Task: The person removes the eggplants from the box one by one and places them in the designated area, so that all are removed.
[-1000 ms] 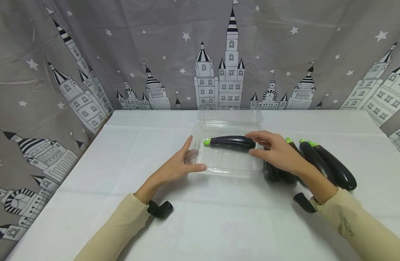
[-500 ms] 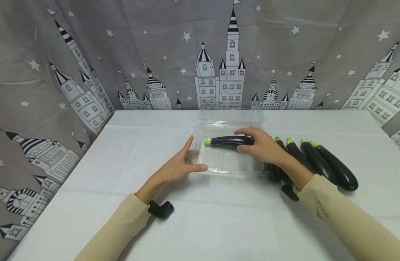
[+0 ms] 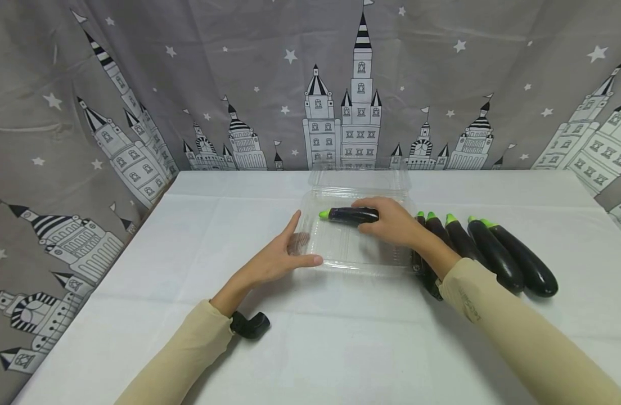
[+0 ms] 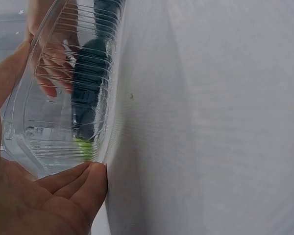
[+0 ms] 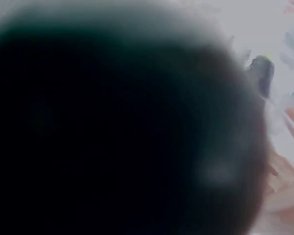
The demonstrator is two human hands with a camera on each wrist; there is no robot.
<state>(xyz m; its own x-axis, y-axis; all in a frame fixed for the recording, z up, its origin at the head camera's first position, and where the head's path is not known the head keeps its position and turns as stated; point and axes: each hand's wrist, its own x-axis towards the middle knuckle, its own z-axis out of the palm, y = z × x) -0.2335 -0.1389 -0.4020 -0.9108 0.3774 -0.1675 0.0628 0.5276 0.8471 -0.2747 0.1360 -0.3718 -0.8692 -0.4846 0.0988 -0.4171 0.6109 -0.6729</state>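
A clear plastic clamshell box (image 3: 341,259) lies open mid-table, its lid (image 3: 361,177) lying back toward the curtain. My right hand (image 3: 386,222) grips a dark eggplant (image 3: 348,215) with a green stem inside the box. My left hand (image 3: 280,256) holds the box's left rim between thumb and fingers. The left wrist view shows that palm (image 4: 44,200) against the ribbed box wall (image 4: 63,112), with the eggplant (image 4: 88,88) seen through it. A blurred dark mass (image 5: 117,127) fills most of the right wrist view.
Several more eggplants (image 3: 493,253) lie side by side just right of the box, partly behind my right forearm. A white cloth covers the table (image 3: 341,349). A grey castle-print curtain (image 3: 189,84) hangs behind and along the left edge.
My right hand has carried the eggplant leftward and down into the box. The left hand has stayed on the box's left rim.
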